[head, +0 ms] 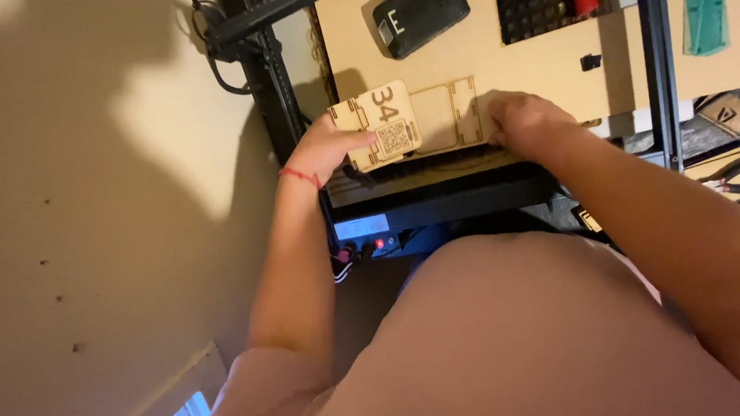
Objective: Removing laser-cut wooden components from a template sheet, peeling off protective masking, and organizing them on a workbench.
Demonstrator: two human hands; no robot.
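Head view, looking down past the person's torso. The left hand (327,142) grips the near left corner of a small wooden panel (377,124), thumb on top and fingers curled underneath, so the hand is pinched on that piece. The panel is pale plywood with notched, tabbed edges; its face bears engraved figures and a square code pattern. It is tilted slightly and lifted a little off the sheet below. A thin red string (301,177) circles the left wrist.

The right hand (526,122) lies palm down with fingers pressed together on the right end of a second cut-out piece (448,115), which has the same notched outline and sits just beside the first panel, touching it. Whether the right hand grips this piece or merely presses on it cannot be told.

Both pieces lie at the near edge of a large plywood sheet (513,59) on the bed of a black metal frame (263,67). On the sheet, well apart from the hands, rests a dark rectangular device (420,15). Below the bed's front edge, a black control box (369,233) shows a small red light (379,244). A beige floor (74,218) fills the left side.
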